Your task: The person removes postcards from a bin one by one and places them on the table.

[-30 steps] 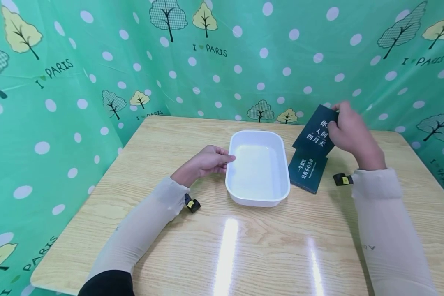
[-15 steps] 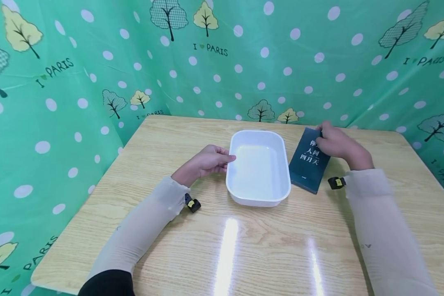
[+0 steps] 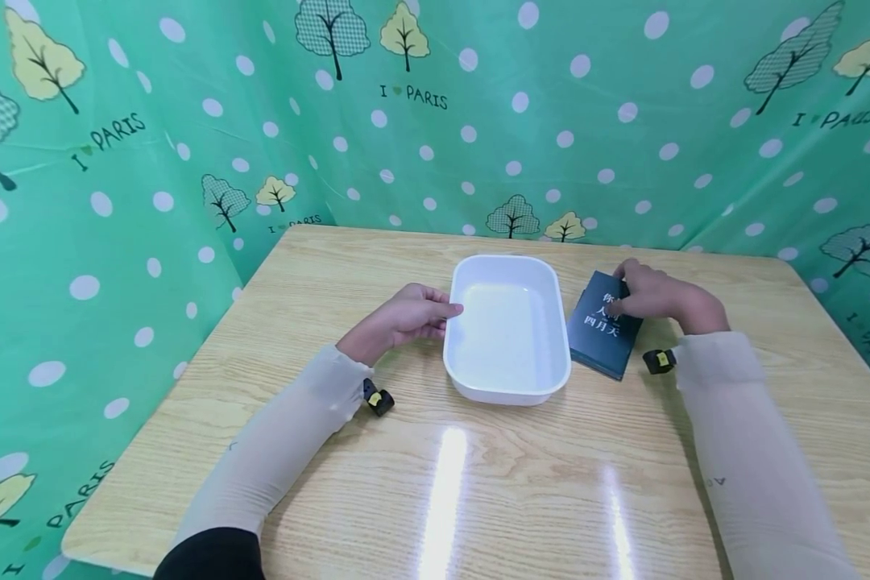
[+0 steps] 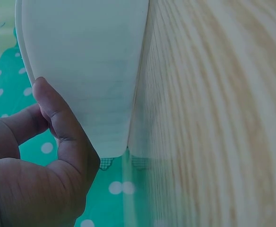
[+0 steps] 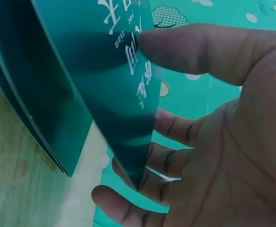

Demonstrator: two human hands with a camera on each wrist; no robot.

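Observation:
A white rectangular plastic tub (image 3: 500, 396) stands on the table, its inside bare. My left hand (image 3: 409, 316) pinches the tub's left rim, thumb over the edge and fingers along the outer wall; the left wrist view shows this thumb (image 4: 57, 113) at the rim. To the right of the tub, my right hand (image 3: 656, 292) holds a dark teal notebook (image 3: 596, 329) with white characters by its far right corner. In the right wrist view the thumb presses its cover and the fingers are beneath. Below it lies another dark teal notebook (image 5: 60, 146), mostly covered by the held one.
The wooden table (image 3: 319, 499) has a bright light reflection near its front. A green dotted curtain (image 3: 435, 161) with printed trees hangs behind it and along the left side. Small black cameras (image 3: 660, 360) sit at both wrists.
My right hand has brought the held notebook down and toward me, from raised and offset at the back to lying over the lower one. The left hand and tub have stayed still.

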